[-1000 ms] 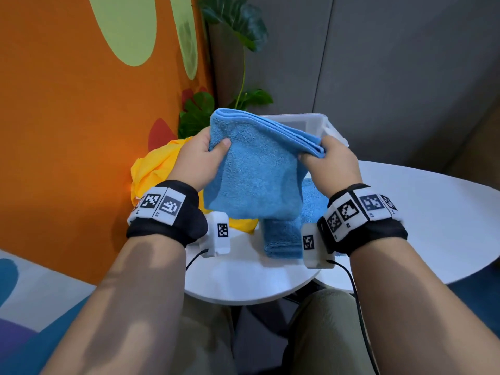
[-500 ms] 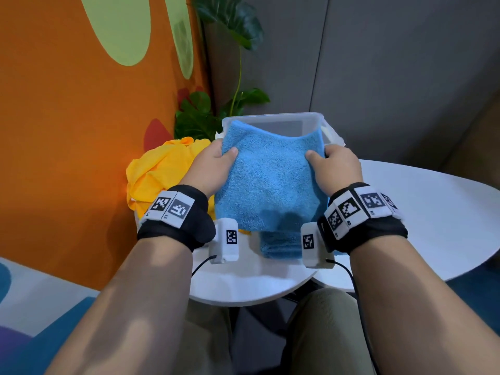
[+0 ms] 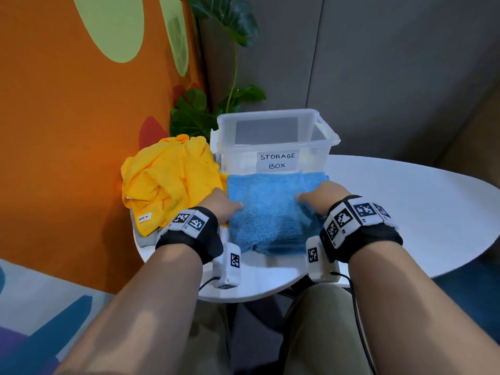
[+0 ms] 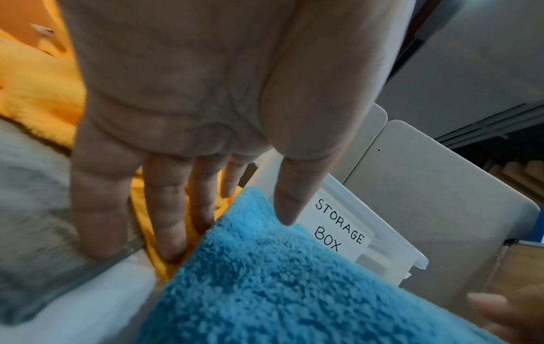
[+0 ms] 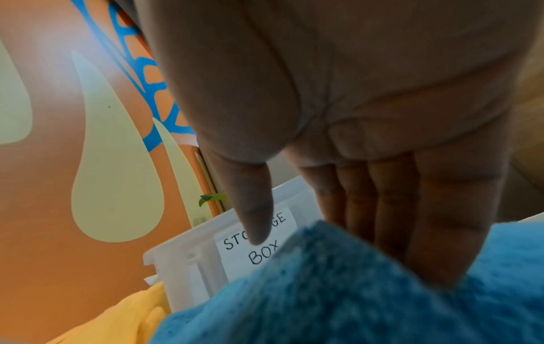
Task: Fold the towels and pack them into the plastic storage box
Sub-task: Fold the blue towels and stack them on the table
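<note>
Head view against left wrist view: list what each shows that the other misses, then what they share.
Only the head view shows the inside of the storage box, with no towel visible in it, the plant and the right hand whole. Only the left wrist view shows the left hand from the palm side, fingers straight, slipped beside the blue towel. Both show the yellow towel, a grey cloth and the box label.
</note>
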`<action>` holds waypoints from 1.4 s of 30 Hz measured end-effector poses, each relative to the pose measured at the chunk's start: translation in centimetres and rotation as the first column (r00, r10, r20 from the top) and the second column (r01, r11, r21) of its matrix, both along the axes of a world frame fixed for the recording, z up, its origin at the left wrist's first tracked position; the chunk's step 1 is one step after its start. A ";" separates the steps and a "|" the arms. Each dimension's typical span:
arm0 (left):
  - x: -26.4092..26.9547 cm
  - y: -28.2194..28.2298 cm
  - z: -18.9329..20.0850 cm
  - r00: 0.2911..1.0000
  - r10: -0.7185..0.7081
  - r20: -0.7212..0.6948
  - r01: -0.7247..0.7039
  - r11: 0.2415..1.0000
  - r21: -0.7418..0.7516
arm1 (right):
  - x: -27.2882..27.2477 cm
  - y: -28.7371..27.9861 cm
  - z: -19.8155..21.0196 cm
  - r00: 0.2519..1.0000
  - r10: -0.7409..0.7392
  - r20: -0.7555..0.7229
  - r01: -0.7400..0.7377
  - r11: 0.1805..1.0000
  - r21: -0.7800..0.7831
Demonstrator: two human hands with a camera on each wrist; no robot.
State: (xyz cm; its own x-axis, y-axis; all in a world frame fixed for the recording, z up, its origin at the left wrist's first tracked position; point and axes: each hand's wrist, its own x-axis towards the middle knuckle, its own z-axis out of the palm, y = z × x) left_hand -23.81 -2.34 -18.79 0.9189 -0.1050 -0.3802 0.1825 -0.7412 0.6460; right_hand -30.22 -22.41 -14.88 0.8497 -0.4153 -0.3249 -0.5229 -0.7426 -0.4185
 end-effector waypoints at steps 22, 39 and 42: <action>1.0 0.7 -1.7 0.998 -0.019 0.067 0.020 1.000 -0.015 | 0.0 0.5 -0.4 1.000 0.028 -0.006 -0.028 0.999 -0.019; 0.1 0.4 -0.9 0.991 -0.090 0.099 0.098 0.993 -0.072 | 0.2 0.6 -1.6 0.985 0.001 0.170 -0.021 0.993 0.118; 0.0 -0.1 0.4 0.979 -0.091 0.182 0.118 0.983 -0.141 | 0.3 0.1 -1.4 0.957 -0.038 0.287 0.004 0.993 0.118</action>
State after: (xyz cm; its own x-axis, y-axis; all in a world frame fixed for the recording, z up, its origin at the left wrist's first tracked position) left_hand -23.77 -2.43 -18.39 0.9503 -0.2481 -0.1880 -0.0159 -0.6419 0.7666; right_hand -29.90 -22.29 -16.32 0.9055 -0.4087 -0.1141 -0.3828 -0.6706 -0.6354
